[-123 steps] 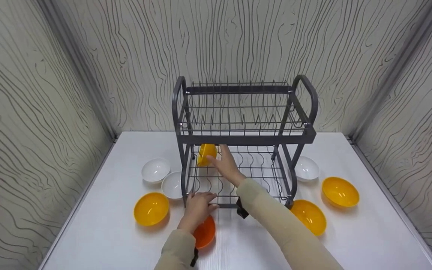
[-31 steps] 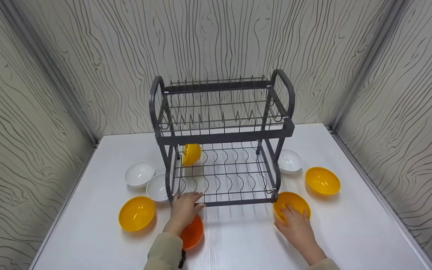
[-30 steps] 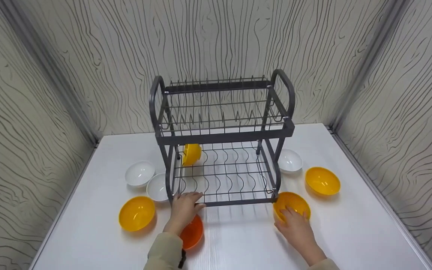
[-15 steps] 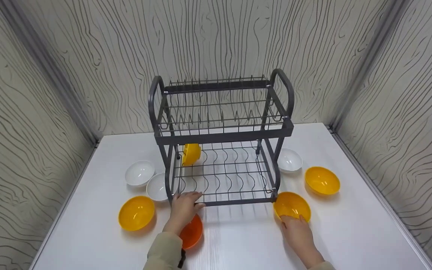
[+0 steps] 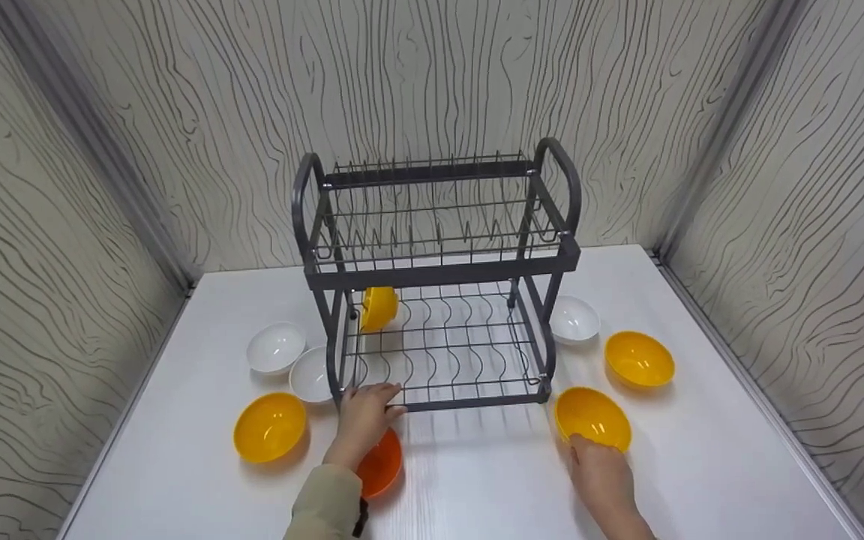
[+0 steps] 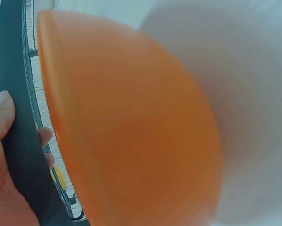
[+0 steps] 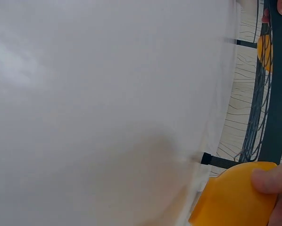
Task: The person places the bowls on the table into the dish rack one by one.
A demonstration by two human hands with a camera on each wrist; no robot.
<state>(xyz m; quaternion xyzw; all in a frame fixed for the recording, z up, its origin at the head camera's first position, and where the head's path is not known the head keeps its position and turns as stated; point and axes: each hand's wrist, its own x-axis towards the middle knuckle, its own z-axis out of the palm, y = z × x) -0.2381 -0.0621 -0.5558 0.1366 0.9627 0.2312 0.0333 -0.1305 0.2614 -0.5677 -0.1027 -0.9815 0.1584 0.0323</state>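
My left hand (image 5: 363, 424) grips the front corner of the dark two-tier dish rack (image 5: 443, 271); the left wrist view shows the thumb on one side of its bar and fingertips on the other. Just under that hand lies an orange bowl (image 5: 381, 463), large in the left wrist view. My right hand (image 5: 603, 480) pinches the near rim of a yellow bowl (image 5: 591, 416) by the rack's front right corner. In the right wrist view, the thumb presses on that bowl's outside. Another yellow bowl (image 5: 379, 309) stands on its side at the lower tier's left end.
Two white bowls, a back one (image 5: 276, 349) and one partly behind the rack (image 5: 312, 375), sit on the left with a yellow bowl (image 5: 271, 427). On the right are a white bowl (image 5: 574, 320) and a yellow bowl (image 5: 639, 360). Patterned panels surround the white table (image 5: 477, 480).
My right hand has left the bowl in the lower tier and moved to the front-right yellow bowl, now pinching its near rim. That bowl has shifted slightly right. My left hand keeps its grip.
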